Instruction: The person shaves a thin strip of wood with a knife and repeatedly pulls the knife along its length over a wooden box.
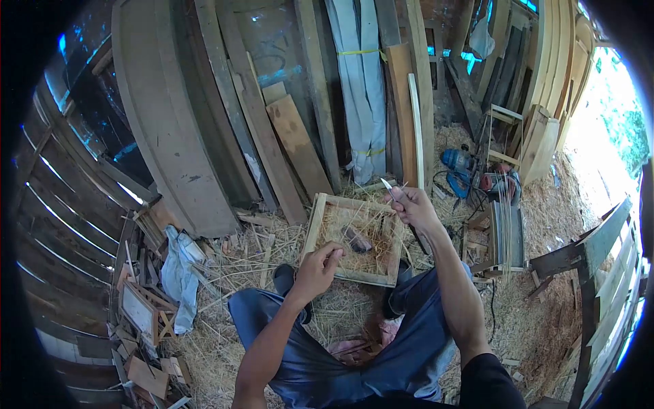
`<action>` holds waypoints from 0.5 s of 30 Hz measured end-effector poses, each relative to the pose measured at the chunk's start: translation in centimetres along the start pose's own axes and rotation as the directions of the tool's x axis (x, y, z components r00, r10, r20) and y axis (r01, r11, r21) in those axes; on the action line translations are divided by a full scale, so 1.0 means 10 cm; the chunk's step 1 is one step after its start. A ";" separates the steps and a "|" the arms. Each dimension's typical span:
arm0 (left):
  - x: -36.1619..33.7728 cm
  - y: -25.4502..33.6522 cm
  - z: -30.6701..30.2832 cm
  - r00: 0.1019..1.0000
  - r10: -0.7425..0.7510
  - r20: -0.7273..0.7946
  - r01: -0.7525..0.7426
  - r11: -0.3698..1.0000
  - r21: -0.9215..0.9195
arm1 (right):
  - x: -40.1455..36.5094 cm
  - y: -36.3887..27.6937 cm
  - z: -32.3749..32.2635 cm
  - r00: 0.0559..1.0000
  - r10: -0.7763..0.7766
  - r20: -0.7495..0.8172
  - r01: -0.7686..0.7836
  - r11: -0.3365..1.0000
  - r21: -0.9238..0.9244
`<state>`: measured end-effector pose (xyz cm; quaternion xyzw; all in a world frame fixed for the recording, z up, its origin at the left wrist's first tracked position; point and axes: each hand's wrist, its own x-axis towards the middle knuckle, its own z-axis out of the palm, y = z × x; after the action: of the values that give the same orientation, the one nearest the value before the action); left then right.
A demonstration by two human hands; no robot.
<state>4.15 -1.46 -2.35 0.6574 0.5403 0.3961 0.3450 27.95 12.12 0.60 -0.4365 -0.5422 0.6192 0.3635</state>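
My right hand is raised over the right side of a square wooden frame and grips a small knife. Its pale, pointed blade sticks out to the upper left, while the handle is hidden in my fingers. Over the frame's left side is my left hand, its fingers curled in and the tips pressed together; what they hold, if anything, I cannot tell. Between my feet and the stacked planks, the frame lies low with straw-like shavings in it. A dark, rounded object rests among them.
Tall planks and a wrapped white bundle lean on the wall ahead. Blue power tools lie to the right, near a bundle of thin rods. A light blue cloth and wood scraps are at left. Shavings cover the floor.
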 end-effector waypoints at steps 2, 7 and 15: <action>0.01 0.00 -0.01 1.000 -0.002 0.006 0.002 1.000 -0.006 | 0.02 0.03 -0.04 0.998 -0.024 -0.058 0.025 1.000 0.007; -0.01 0.12 -0.02 1.000 0.003 0.003 -0.003 1.000 -0.016 | 0.10 0.05 -0.18 0.993 -0.056 -0.107 0.062 0.997 0.046; -0.05 -0.09 -0.08 0.987 -0.013 -0.158 0.016 1.000 0.020 | -0.05 -0.08 -0.44 0.917 -0.068 -0.392 0.152 0.971 0.187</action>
<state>3.01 -1.75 -2.92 0.6238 0.5748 0.4385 0.2971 32.18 13.37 1.34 -0.4763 -0.4149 0.5550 0.5413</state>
